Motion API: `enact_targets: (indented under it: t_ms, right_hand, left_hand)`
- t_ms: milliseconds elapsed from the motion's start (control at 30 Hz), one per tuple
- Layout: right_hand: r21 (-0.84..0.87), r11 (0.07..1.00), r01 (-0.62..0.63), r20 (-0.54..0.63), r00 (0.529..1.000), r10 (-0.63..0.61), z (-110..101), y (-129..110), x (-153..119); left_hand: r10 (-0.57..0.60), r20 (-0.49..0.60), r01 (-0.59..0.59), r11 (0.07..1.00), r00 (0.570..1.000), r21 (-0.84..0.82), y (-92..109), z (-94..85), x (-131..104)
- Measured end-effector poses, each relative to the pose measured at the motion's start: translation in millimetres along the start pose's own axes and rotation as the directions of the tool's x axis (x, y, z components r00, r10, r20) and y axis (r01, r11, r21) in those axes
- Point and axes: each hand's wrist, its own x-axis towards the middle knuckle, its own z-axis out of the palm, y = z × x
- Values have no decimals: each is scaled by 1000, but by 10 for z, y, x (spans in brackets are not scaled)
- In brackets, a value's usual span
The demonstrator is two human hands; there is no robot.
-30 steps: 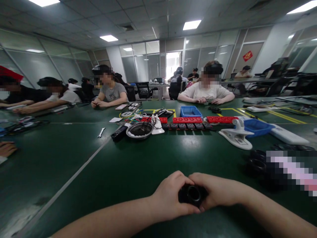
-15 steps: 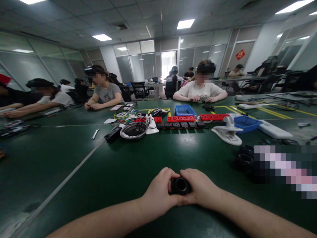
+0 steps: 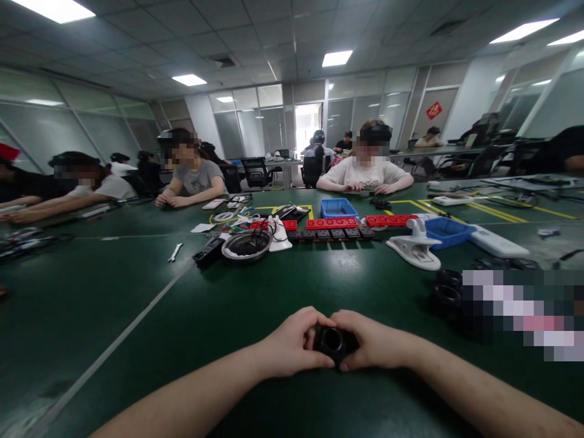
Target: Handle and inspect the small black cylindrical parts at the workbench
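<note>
Between my two hands, low over the green table point(image 3: 228, 322), is a small black round part point(image 3: 331, 342) with a hollow centre that faces up towards me. My left hand point(image 3: 292, 340) curls around its left side, the thumb along the near edge. From the right, my right hand point(image 3: 376, 340) grips the same part, fingertips meeting those of the left at the far side. The thumb tips are slightly apart in front. Its underside and exact kind are hidden. Off to the right lie similar black round parts point(image 3: 447, 293) with open tops.
Beyond my hands lie a metal bowl point(image 3: 246, 258), a white clip stand point(image 3: 416, 252), red socket strips point(image 3: 333, 223), blue trays point(image 3: 338, 208) and a wrench point(image 3: 175, 252). A blurred-out item point(image 3: 524, 316) is at right. A person in a white shirt point(image 3: 365, 174) sits opposite.
The thumbs have drawn a little apart at the near side of the black part. Both hands keep hold of it, and the camera view has tilted slightly.
</note>
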Motion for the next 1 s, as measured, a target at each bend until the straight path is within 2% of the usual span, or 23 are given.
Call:
enact_targets:
  t_ms: [200,300,400,467,533,633,767,867,1000]
  right_hand:
    - [26,999,27,50,998,-29,-46,41,17]
    - [56,998,31,44,998,-34,-49,86,26]
    - [50,999,-21,-11,1000,21,-2,103,42]
    - [-21,998,-63,-68,996,61,57,71,50]
    - [-161,980,-113,-163,983,87,130,9,50]
    - [-354,913,-202,-305,948,92,241,-90,38]
    - [-427,871,-242,-352,932,86,316,-138,35]
    - [-320,933,-167,-323,945,59,266,-123,41]
    - [-109,993,-55,-120,992,42,91,-87,22]
  left_hand:
    - [-55,49,59,994,997,-95,-16,-7,20]
    - [-72,37,74,995,997,-64,11,3,16]
    - [-84,-1,84,996,996,-18,49,38,2]
    - [-115,-47,115,993,992,1,73,79,-9]
    - [-165,-118,169,985,979,23,97,129,-21]
    - [-209,-232,234,968,950,89,130,196,-39]
    - [-175,-306,242,951,936,195,158,222,-54]
    - [-143,-269,201,958,952,204,158,180,-47]
    - [-114,-134,135,978,984,159,132,82,-31]
